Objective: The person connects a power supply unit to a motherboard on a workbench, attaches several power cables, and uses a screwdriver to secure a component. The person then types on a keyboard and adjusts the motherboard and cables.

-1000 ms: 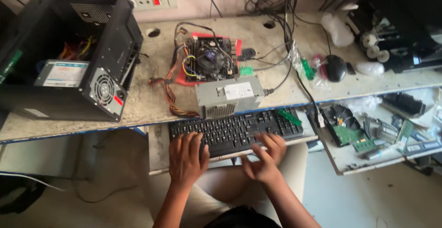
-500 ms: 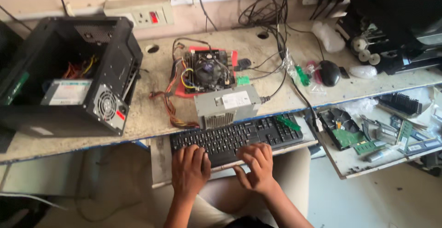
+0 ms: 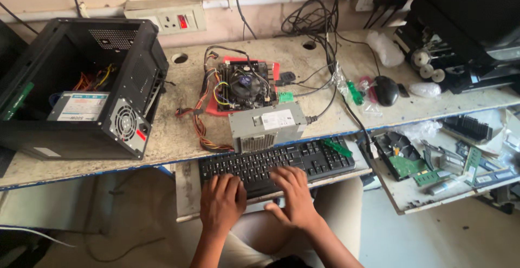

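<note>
An open black computer case [image 3: 81, 89] lies at the bench's [image 3: 179, 132] left end. Near the middle sits a circuit board with a fan [image 3: 244, 86], and a grey power supply [image 3: 267, 126] rests at the front edge. Just below that edge, a black keyboard [image 3: 281, 162] lies on a pull-out shelf. The left hand [image 3: 222, 203] and right hand [image 3: 295, 195] rest on its keys, fingers loosely spread, gripping nothing. A black mouse [image 3: 386, 90] sits toward the right end.

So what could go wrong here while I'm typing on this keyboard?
The black keyboard sits on a narrow pull-out shelf and overhangs its front, so both hands, left and right, could tip it. The grey power supply stands at the desk edge above it, and its loose wires might snag.
</note>
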`<state>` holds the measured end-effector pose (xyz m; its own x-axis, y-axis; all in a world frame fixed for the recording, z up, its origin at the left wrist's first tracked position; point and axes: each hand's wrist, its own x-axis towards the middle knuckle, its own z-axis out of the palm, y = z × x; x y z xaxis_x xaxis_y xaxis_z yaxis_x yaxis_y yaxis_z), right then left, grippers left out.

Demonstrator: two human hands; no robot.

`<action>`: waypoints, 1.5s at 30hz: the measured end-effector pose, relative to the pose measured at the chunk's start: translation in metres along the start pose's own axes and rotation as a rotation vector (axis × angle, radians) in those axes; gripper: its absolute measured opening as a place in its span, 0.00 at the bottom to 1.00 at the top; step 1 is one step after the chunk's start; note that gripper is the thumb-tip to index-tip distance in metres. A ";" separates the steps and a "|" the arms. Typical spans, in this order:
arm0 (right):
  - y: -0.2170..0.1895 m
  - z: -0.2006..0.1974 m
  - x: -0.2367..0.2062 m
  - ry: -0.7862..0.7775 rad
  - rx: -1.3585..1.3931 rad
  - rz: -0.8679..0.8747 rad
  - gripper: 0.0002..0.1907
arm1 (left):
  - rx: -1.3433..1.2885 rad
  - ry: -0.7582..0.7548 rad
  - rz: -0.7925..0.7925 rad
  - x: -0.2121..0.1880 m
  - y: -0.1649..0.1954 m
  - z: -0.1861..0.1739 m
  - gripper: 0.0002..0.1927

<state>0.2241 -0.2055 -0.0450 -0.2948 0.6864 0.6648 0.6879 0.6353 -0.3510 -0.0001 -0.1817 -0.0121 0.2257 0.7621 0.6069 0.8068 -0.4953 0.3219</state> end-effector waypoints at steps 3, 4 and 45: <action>0.002 0.002 0.003 0.129 0.172 -0.008 0.29 | 0.017 0.051 0.036 0.001 0.000 -0.001 0.05; 0.002 0.005 0.006 0.042 0.042 0.049 0.33 | 0.024 0.077 0.054 0.000 0.001 -0.002 0.05; -0.014 0.011 0.032 0.165 -0.219 -0.030 0.23 | 0.044 0.129 0.052 -0.001 -0.004 -0.005 0.08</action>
<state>0.1974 -0.1887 -0.0263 -0.2176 0.5904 0.7772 0.8129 0.5504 -0.1905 -0.0066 -0.1824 -0.0101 0.1984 0.6746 0.7110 0.8197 -0.5120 0.2570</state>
